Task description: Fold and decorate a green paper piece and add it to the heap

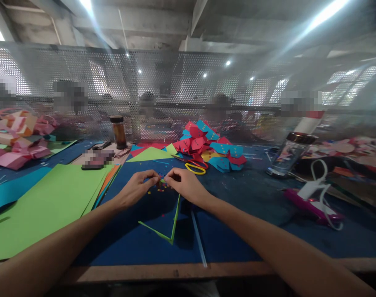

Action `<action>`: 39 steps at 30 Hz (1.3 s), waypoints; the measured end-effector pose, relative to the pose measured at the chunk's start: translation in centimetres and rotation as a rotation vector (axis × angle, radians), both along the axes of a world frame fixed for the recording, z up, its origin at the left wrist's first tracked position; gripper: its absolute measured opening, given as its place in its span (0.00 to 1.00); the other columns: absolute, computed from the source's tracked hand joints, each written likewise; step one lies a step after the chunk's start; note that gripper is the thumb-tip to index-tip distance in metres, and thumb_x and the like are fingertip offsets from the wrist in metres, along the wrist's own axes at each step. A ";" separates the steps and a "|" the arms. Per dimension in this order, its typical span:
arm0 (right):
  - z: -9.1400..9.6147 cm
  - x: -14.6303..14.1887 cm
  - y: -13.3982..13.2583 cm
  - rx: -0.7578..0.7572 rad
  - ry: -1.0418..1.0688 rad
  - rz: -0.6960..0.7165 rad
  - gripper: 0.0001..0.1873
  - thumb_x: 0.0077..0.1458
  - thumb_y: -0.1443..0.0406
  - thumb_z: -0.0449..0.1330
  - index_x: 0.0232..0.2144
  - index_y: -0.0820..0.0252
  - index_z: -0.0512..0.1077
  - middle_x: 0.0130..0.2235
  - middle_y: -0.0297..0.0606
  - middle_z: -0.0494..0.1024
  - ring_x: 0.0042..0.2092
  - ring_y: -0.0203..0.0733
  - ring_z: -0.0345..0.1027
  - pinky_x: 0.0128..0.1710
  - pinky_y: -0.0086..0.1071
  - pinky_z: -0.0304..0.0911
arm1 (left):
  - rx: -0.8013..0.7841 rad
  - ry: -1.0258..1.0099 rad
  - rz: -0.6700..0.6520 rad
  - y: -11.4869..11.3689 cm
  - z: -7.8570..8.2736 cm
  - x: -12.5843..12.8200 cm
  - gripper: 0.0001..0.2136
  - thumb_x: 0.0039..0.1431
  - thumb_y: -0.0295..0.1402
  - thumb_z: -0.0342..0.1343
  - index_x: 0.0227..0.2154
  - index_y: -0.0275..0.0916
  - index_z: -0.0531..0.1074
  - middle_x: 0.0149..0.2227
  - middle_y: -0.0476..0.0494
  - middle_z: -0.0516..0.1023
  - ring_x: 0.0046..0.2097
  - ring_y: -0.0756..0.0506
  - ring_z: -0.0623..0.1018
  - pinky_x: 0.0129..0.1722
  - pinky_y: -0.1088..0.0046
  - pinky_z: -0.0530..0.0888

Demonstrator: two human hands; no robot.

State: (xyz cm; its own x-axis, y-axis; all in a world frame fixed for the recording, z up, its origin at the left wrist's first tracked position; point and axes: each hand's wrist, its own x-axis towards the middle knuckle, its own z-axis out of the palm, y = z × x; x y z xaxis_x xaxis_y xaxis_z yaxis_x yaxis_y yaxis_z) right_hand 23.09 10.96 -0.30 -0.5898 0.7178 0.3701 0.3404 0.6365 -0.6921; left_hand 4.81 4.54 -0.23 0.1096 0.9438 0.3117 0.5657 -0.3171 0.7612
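Both hands meet over the middle of the blue table top [128, 247]. My left hand [137, 187] is closed, thumb and fingertips pinched at a small green end of paper. My right hand [188, 186] pinches the same narrow green paper strip [176, 214] from the other side. Its long folded tail hangs below the right hand, bent in a V. Tiny coloured paper bits [161, 189] lie scattered under the fingertips. A thin pale glue stick [199, 239] lies near the right forearm. Beyond the hands are scissors [195, 168] with yellow and red handles.
Green paper sheets [51, 206] cover the left side. Red and blue folded paper pieces [203, 142] are heaped behind the scissors. A brown bottle [118, 133] and a phone [96, 160] stand back left. On the right are a glass flask [289, 154] and a purple glue gun [311, 206].
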 end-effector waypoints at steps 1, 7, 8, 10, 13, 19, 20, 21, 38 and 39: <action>0.0 0.0 0.0 0.004 -0.005 -0.005 0.08 0.56 0.64 0.57 0.28 0.61 0.73 0.28 0.35 0.78 0.30 0.36 0.69 0.30 0.28 0.59 | -0.003 0.000 0.001 0.0 0.0 0.0 0.13 0.61 0.38 0.48 0.29 0.38 0.73 0.29 0.50 0.75 0.35 0.46 0.72 0.36 0.72 0.66; -0.1 -0.1 -0.2 -0.009 -0.005 -0.001 0.07 0.56 0.64 0.57 0.29 0.61 0.73 0.29 0.35 0.78 0.31 0.36 0.69 0.31 0.28 0.59 | 0.005 -0.033 -0.041 -0.2 0.1 0.4 0.11 0.58 0.38 0.51 0.28 0.38 0.73 0.30 0.49 0.78 0.35 0.46 0.75 0.37 0.72 0.68; -0.1 -0.1 -0.2 -0.015 -0.004 0.003 0.07 0.56 0.64 0.58 0.29 0.61 0.73 0.29 0.35 0.78 0.31 0.36 0.69 0.31 0.28 0.59 | 0.007 -0.037 -0.041 -0.2 0.1 0.4 0.11 0.58 0.38 0.51 0.28 0.38 0.73 0.30 0.49 0.78 0.35 0.46 0.75 0.37 0.72 0.68; 0.0 0.0 -0.3 -0.031 0.004 0.031 0.06 0.56 0.64 0.58 0.30 0.60 0.73 0.30 0.35 0.78 0.32 0.36 0.69 0.32 0.28 0.60 | 0.003 -0.044 -0.049 -0.2 0.1 0.4 0.11 0.59 0.39 0.51 0.28 0.38 0.73 0.30 0.49 0.78 0.34 0.46 0.75 0.36 0.72 0.68; 0.0 0.0 -0.4 -0.048 0.028 0.090 0.04 0.55 0.65 0.59 0.30 0.60 0.72 0.30 0.34 0.77 0.32 0.36 0.70 0.34 0.28 0.61 | -0.011 -0.052 -0.082 0.0 -0.1 0.3 0.12 0.59 0.40 0.51 0.29 0.38 0.73 0.30 0.48 0.78 0.35 0.46 0.75 0.36 0.72 0.68; 0.0 0.0 -0.2 -0.027 0.063 0.100 0.04 0.55 0.66 0.58 0.29 0.60 0.71 0.30 0.33 0.76 0.32 0.36 0.69 0.34 0.28 0.62 | -0.035 -0.079 -0.093 0.1 -0.2 0.3 0.12 0.59 0.41 0.51 0.29 0.38 0.73 0.30 0.47 0.78 0.35 0.45 0.75 0.37 0.71 0.69; 0.0 0.0 -0.2 -0.017 0.061 0.095 0.04 0.55 0.66 0.57 0.29 0.60 0.71 0.30 0.33 0.76 0.33 0.36 0.69 0.34 0.28 0.62 | -0.038 -0.084 -0.093 0.1 -0.1 0.3 0.11 0.58 0.40 0.51 0.29 0.38 0.73 0.30 0.47 0.78 0.35 0.45 0.75 0.37 0.71 0.69; 0.0 0.0 -0.2 -0.009 0.055 0.089 0.04 0.55 0.66 0.57 0.29 0.60 0.71 0.30 0.33 0.76 0.33 0.36 0.69 0.34 0.29 0.61 | -0.040 -0.083 -0.094 0.1 -0.1 0.3 0.11 0.58 0.39 0.51 0.29 0.38 0.73 0.30 0.47 0.78 0.35 0.45 0.75 0.38 0.71 0.69; -0.3 -0.1 0.0 -0.024 0.026 0.052 0.05 0.54 0.66 0.57 0.28 0.60 0.71 0.26 0.32 0.75 0.29 0.35 0.67 0.30 0.28 0.59 | -0.069 -0.112 -0.093 0.5 -0.6 0.0 0.11 0.58 0.40 0.52 0.29 0.38 0.72 0.30 0.48 0.77 0.34 0.46 0.75 0.33 0.72 0.70; -0.2 -0.1 0.0 -0.023 0.024 0.052 0.05 0.54 0.66 0.57 0.27 0.60 0.71 0.26 0.32 0.74 0.29 0.35 0.66 0.29 0.28 0.59 | -0.068 -0.114 -0.092 0.5 -0.5 0.1 0.10 0.58 0.39 0.52 0.29 0.38 0.72 0.29 0.48 0.77 0.33 0.46 0.75 0.34 0.72 0.70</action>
